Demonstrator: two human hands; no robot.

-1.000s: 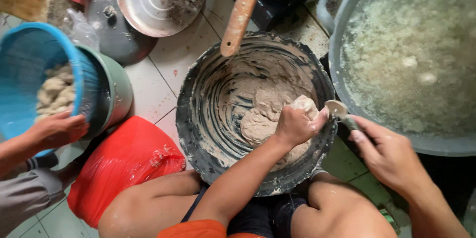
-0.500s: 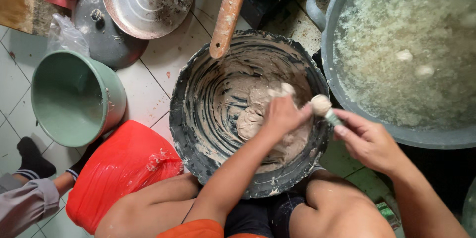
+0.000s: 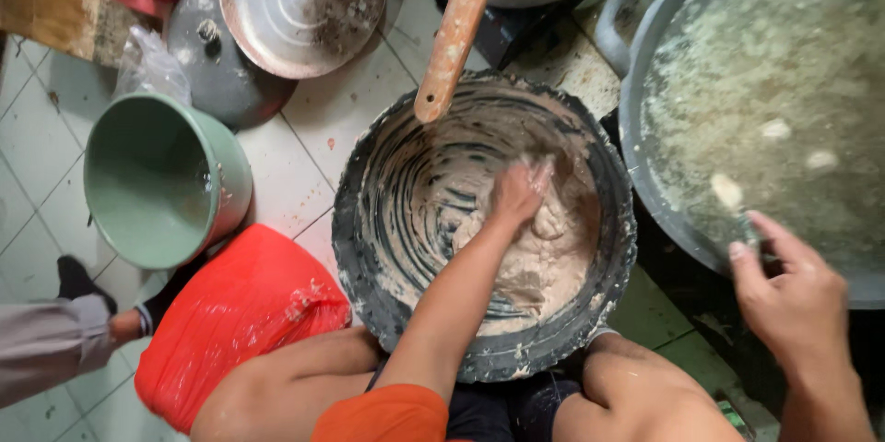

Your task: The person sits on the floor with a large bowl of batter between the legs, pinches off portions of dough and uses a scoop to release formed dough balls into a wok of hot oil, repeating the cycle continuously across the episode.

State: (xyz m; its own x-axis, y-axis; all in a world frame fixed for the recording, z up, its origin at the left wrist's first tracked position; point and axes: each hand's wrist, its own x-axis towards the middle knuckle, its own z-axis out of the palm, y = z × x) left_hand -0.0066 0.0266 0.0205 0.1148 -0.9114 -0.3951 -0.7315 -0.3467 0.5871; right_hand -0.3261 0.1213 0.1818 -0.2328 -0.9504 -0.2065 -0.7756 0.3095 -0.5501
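Since half a second ago the right hand [image 3: 793,299] has swung away from the rim of the dark mixing basin [image 3: 369,267] and now hangs over the near edge of the big grey pot [image 3: 645,73], while the left hand [image 3: 518,191] has pushed deeper into the paste [image 3: 544,262]. Nearest the body, between the knees, the basin sits on the tiled floor [image 3: 304,175], its walls smeared in streaks and the pale paste heaped toward its right side. The left hand's fingers are curled down into that heap, gathering it; how much they enclose I cannot tell. The right hand's fingers [image 3: 751,244] pinch narrowly round a spoon [image 3: 733,202] that carries a small pale ball at its tip, just above the cloudy water, where a few balls already float. To my eye, the ball could slide off early and land on the pot's rim, or drop hard enough to splash hot liquid onto the fingers so close above. The basin, gripped only by the knees, could tip under the left hand's push. Farther off, a wooden paddle [image 3: 456,27] leans on the basin's far rim and could slip. At the left, a green bucket [image 3: 161,184], a red bag [image 3: 240,313] and another person's sleeve [image 3: 46,350] lie near, with two metal lids [image 3: 300,4] at the far edge.
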